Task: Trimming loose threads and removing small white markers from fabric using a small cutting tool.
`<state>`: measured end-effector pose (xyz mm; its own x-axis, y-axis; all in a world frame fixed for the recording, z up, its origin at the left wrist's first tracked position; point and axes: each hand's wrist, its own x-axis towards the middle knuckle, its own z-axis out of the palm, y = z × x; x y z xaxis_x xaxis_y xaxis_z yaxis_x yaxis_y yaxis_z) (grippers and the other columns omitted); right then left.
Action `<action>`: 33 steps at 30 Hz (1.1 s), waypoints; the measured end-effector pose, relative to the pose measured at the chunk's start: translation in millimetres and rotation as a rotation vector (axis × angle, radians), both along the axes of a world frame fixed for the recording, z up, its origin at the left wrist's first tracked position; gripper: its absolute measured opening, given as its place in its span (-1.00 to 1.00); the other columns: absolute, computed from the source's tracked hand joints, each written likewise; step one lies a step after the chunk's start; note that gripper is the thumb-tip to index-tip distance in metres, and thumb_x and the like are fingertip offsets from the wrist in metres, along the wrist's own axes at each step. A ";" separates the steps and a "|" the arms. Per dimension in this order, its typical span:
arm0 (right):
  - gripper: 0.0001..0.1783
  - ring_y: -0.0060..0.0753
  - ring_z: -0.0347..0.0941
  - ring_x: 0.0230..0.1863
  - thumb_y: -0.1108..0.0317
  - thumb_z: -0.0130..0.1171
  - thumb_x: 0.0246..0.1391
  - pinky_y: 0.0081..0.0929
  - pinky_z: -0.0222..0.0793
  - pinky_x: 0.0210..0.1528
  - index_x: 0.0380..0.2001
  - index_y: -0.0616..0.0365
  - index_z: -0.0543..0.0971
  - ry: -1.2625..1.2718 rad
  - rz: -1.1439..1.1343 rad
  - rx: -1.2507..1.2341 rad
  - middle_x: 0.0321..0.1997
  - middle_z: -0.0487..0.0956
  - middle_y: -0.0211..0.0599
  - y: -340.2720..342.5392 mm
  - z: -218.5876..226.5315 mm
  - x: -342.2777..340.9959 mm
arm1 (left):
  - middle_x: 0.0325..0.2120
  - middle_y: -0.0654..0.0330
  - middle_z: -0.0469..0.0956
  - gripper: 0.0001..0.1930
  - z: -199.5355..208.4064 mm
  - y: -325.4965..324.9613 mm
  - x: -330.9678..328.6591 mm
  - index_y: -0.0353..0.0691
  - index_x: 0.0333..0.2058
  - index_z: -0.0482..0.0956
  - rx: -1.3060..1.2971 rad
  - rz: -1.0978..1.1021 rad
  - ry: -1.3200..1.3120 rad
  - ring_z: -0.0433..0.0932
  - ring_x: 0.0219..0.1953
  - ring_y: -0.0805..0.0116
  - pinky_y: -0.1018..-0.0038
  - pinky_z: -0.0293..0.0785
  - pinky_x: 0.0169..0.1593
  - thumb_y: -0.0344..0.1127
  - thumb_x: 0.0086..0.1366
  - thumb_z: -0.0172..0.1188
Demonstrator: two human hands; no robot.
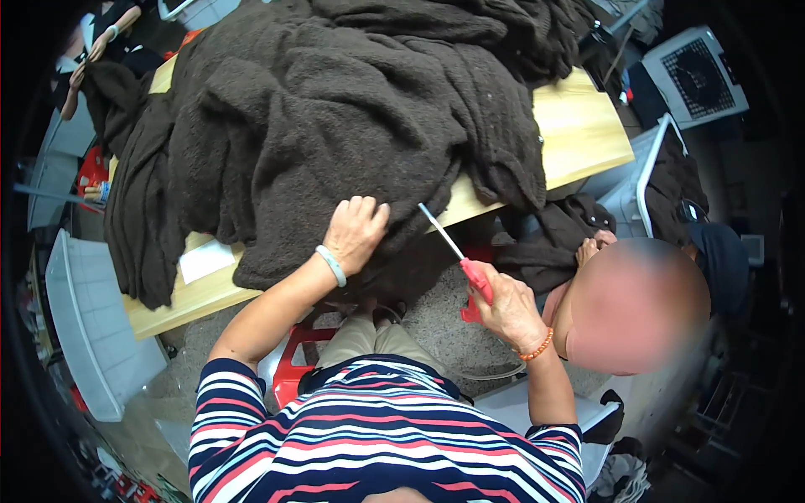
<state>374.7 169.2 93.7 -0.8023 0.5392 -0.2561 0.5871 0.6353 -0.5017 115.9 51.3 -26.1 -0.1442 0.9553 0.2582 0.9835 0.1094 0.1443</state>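
Striped shirt (377, 436) is filling the foreground. Right hand (510, 310) is gripping red-handled scissors (476, 278); left hand (356, 235), its grip unclear, is resting on brown fabric (335, 126) overhanging the surface (587, 134); bunching could be causing a stray nick.

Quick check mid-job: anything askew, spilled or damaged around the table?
The brown cloth is heaped in rumpled folds and hangs unevenly over the near edge of the wooden table, which looks untidy. I can make out no spill or damage.
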 end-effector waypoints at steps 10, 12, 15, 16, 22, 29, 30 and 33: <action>-0.65 0.12 0.57 -0.40 0.28 0.22 0.06 -0.03 0.49 -0.31 -0.04 -0.03 0.52 -0.095 0.172 -0.051 -0.49 0.59 0.00 -19.2 24.0 -4.5 | -0.54 0.26 0.61 -0.82 -22.0 8.0 -25.6 -0.34 -0.39 0.67 0.323 0.282 -1.081 0.50 -0.51 0.54 0.55 0.41 -0.39 -0.34 0.13 0.42; -0.66 0.13 0.57 -0.41 0.28 0.21 0.07 -0.03 0.49 -0.31 -0.05 -0.03 0.53 -0.100 0.203 -0.046 -0.50 0.59 0.00 -17.7 18.5 -8.1 | -0.54 0.39 0.61 -0.87 -27.2 8.6 -28.4 -0.32 -0.39 0.69 0.294 0.328 -1.302 0.46 -0.50 0.68 0.65 0.39 -0.39 -0.38 0.14 0.42; -0.69 0.16 0.56 -0.41 0.23 0.19 0.10 -0.01 0.48 -0.28 -0.09 0.02 0.53 -0.077 0.164 -0.048 -0.51 0.59 0.02 -13.5 16.8 -21.7 | -0.48 0.40 0.62 -0.87 -22.7 4.3 -34.7 -0.30 -0.32 0.69 0.256 0.387 -1.426 0.48 -0.43 0.70 0.70 0.42 -0.31 -0.42 0.17 0.41; -0.69 0.16 0.56 -0.40 0.22 0.19 0.10 -0.02 0.48 -0.28 -0.09 0.04 0.53 -0.069 0.229 -0.059 -0.51 0.59 0.03 -18.1 15.3 -26.0 | -0.48 0.40 0.62 -0.88 -23.0 2.5 -36.2 -0.29 -0.32 0.69 0.279 0.408 -1.482 0.48 -0.44 0.69 0.70 0.41 -0.32 -0.42 0.17 0.40; -0.74 0.10 0.56 -0.41 0.28 0.20 0.10 -0.01 0.47 -0.34 -0.13 0.02 0.50 0.134 0.156 0.004 -0.50 0.57 -0.04 -18.7 -4.7 -22.8 | -0.40 0.18 0.59 -0.64 3.8 -30.2 -30.7 -0.32 -0.23 0.66 0.288 0.286 -0.898 0.57 -0.37 0.40 0.48 0.49 -0.26 -0.18 0.09 0.45; -0.66 0.13 0.55 -0.31 0.34 0.21 0.08 -0.07 0.45 -0.24 -0.04 0.04 0.49 0.079 0.110 -0.095 -0.41 0.58 -0.01 -17.1 -12.7 -3.4 | -0.17 0.09 0.47 -0.40 20.2 -115.4 -13.3 -0.15 0.00 0.55 0.100 0.169 -0.113 0.46 -0.08 0.07 0.23 0.40 -0.07 -0.50 -0.15 0.38; -0.65 0.13 0.55 -0.32 0.33 0.21 0.08 -0.07 0.45 -0.25 -0.04 0.04 0.49 0.084 0.136 -0.086 -0.41 0.58 0.00 -20.3 -10.9 -5.2 | -0.23 0.10 0.49 -0.47 11.4 -116.3 -16.1 -0.19 -0.06 0.58 0.139 0.162 -0.184 0.49 -0.16 0.08 0.28 0.42 -0.13 -0.53 -0.13 0.33; -0.64 0.14 0.55 -0.36 0.33 0.23 0.06 -0.06 0.46 -0.28 -0.03 0.02 0.50 0.062 0.166 -0.066 -0.45 0.59 0.01 -29.6 -8.0 -8.7 | -0.40 0.10 0.55 -0.72 0.7 -106.6 -16.2 -0.30 -0.25 0.64 0.260 0.273 -0.650 0.55 -0.35 0.18 0.39 0.47 -0.24 -0.57 -0.02 0.23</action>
<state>366.0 139.6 85.8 -0.8943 0.3815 -0.2337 0.4434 0.6859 -0.5770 99.8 -55.3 -25.4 -0.5679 0.7835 0.2522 0.6340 0.2210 0.7411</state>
